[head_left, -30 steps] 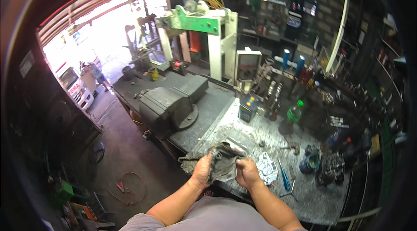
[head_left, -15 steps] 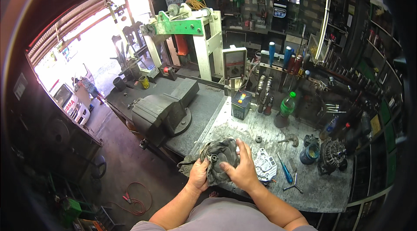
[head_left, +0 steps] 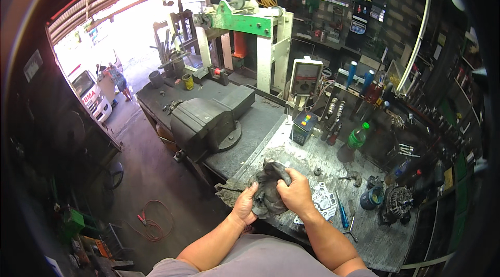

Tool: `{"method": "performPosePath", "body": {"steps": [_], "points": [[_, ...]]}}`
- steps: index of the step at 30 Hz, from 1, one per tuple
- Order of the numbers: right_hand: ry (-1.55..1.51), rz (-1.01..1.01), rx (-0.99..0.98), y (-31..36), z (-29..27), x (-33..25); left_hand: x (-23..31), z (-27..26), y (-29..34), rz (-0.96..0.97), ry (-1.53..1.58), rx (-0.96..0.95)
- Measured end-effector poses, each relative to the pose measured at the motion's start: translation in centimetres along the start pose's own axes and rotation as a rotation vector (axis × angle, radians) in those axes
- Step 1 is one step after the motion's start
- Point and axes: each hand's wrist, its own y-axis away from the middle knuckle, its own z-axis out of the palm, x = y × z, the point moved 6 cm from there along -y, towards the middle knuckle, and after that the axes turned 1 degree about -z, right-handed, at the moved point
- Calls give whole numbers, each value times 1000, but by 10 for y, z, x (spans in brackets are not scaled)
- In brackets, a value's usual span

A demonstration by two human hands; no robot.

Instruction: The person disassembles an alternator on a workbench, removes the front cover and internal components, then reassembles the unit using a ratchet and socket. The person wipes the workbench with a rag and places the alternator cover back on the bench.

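Observation:
Both my hands are closed on a dark, greasy rag (head_left: 270, 193) held over the front edge of the bench. My left hand (head_left: 245, 206) pinches its left part, thumb on top, and a loose grey-green flap hangs out to the left. My right hand (head_left: 298, 192) grips a bunched fold on the right, fingers curled into the cloth. Something dark and rounded seems to sit inside the rag, but the cloth hides most of it. Just right of my right hand, a silver cast-metal housing (head_left: 325, 202) lies on the bench, with a blue-handled screwdriver (head_left: 342, 211) beside it.
A big bench vise (head_left: 205, 125) stands at the left. A green-capped bottle (head_left: 357, 137), a blue cup (head_left: 371, 199) and an alternator (head_left: 397, 205) stand to the right. Behind them are a dark box (head_left: 302, 127) and tool racks. A red cable (head_left: 156, 222) lies on the floor.
My right hand has gone from spread fingers to a closed grip on the rag. The small metal ring seen by my left thumb is now covered. The view has turned slightly left.

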Motion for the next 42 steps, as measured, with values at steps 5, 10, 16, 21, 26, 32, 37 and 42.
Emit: {"method": "performPosePath", "body": {"steps": [5,10,16,21,26,32,37,42], "points": [[35,-7,-2,-18,11,6,-2,13,3,-42,335,-54],[37,-30,54,-26,19,4,0,-11,-17,112,57,172],[-25,-22,91,-65,4,20,36,-82,-49,409,-345,298],[-168,93,157,-133,13,47,99,-93,-115,584,-1368,56],[20,14,346,-199,51,62,80,-103,-130,483,-1316,-89],[291,132,-143,-185,112,116,34,-156,-81,221,-922,339],[395,137,-437,-168,199,144,56,-167,-17,30,393,217],[521,98,-451,-178,287,165,129,-170,32,116,655,-44]]}}
